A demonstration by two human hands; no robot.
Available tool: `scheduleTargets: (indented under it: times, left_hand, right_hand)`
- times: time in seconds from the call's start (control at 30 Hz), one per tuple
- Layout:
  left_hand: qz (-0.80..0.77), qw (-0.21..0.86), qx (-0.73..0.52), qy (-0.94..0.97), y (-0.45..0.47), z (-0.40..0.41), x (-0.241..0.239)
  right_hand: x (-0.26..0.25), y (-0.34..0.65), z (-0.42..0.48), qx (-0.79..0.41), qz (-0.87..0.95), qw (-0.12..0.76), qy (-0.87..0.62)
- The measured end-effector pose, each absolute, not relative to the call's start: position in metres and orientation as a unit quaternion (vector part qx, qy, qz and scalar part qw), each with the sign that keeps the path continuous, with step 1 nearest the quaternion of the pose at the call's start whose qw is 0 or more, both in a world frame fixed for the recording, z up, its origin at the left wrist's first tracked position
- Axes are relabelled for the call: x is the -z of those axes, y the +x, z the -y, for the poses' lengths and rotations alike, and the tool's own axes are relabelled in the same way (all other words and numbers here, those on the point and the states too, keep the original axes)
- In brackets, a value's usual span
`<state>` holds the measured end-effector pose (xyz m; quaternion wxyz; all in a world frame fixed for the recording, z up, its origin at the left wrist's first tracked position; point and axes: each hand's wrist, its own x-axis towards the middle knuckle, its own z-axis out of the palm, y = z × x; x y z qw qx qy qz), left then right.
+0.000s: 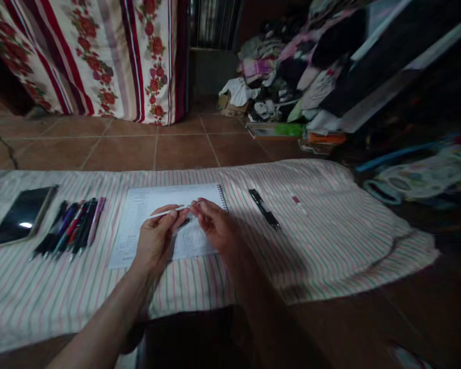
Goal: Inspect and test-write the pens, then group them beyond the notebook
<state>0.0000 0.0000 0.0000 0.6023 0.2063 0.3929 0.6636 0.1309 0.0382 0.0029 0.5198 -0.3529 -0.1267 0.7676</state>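
My left hand [156, 239] and my right hand [214, 225] meet over a spiral notebook [138, 225] lying on a pink-striped cloth [322, 230]. Both hands pinch a thin white pen [165, 211], which lies nearly level between them; the left grips its middle, the right its right end. A small dark piece [184, 222] shows just under the fingers. A black pen [264, 208] rests on the cloth to the right of the notebook. A white pen with a red mark [297, 202] lies further right.
A row of several pens [71, 228] and a dark phone [22, 215] lie on the cloth at left. Beyond are tiled floor [138, 148], a floral curtain [100, 56], and a heap of clothes and boxes [284, 77] at the back right.
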Motion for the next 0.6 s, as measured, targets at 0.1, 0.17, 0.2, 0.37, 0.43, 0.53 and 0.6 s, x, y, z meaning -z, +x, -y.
scheduleTargets:
  times: [0.1,0.17,0.2,0.37,0.43,0.53,0.6]
  left_hand:
    - [-0.394,0.603,-0.660,0.212,0.0011,-0.0023,-0.0003]
    - [-0.395,0.603,-0.659,0.214,0.0014,-0.0031,-0.0001]
    - [-0.394,0.603,-0.659,0.216,0.0014,-0.0033,0.0002]
    - [-0.391,0.604,-0.660,0.217,0.0012,-0.0038,0.0019]
    - [-0.390,0.604,-0.660,0.217,0.0015,-0.0040,0.0019]
    - [-0.391,0.605,-0.660,0.214,0.0024,-0.0035,0.0008]
    - [-0.394,0.605,-0.659,0.212,0.0031,-0.0028,-0.0001]
  right_hand:
    - [-0.0029,0.1294,-0.0384,-0.767,0.126,0.517,-0.358]
    - [-0.0030,0.1288,-0.0383,-0.764,0.128,0.517,-0.364]
    - [-0.0030,0.1287,-0.0381,-0.762,0.129,0.517,-0.368]
    - [-0.0035,0.1284,-0.0374,-0.753,0.135,0.516,-0.385]
    - [-0.0038,0.1283,-0.0371,-0.750,0.138,0.517,-0.389]
    - [-0.0042,0.1279,-0.0367,-0.745,0.146,0.517,-0.395]
    - [-0.0039,0.1275,-0.0367,-0.742,0.151,0.516,-0.400]
